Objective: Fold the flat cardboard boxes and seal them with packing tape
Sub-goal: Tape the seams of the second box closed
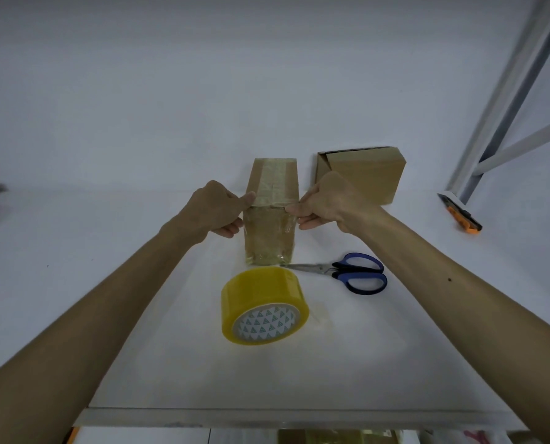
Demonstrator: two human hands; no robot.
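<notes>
Scissors [347, 272], blue-handled, blades together, lie flat on the white table [107, 235] just right of the taped box [272, 184]. Yellow tape roll [264, 304] rests tilted directly in front of that box, between the person's forearms. Second cardboard box [366, 174], plain brown, with a dark gap along its top edge, stands behind the right hand [324, 201]. Orange-and-black cutter [462, 216] lies far right, beside a grey metal frame [507, 91].

Taped box: mid-table, small, upright, brown cardboard, with glossy, wrinkled clear tape over its top and near face. Left hand [214, 208] and right hand each pinch an upper side edge, thumb above, fingers curled.
</notes>
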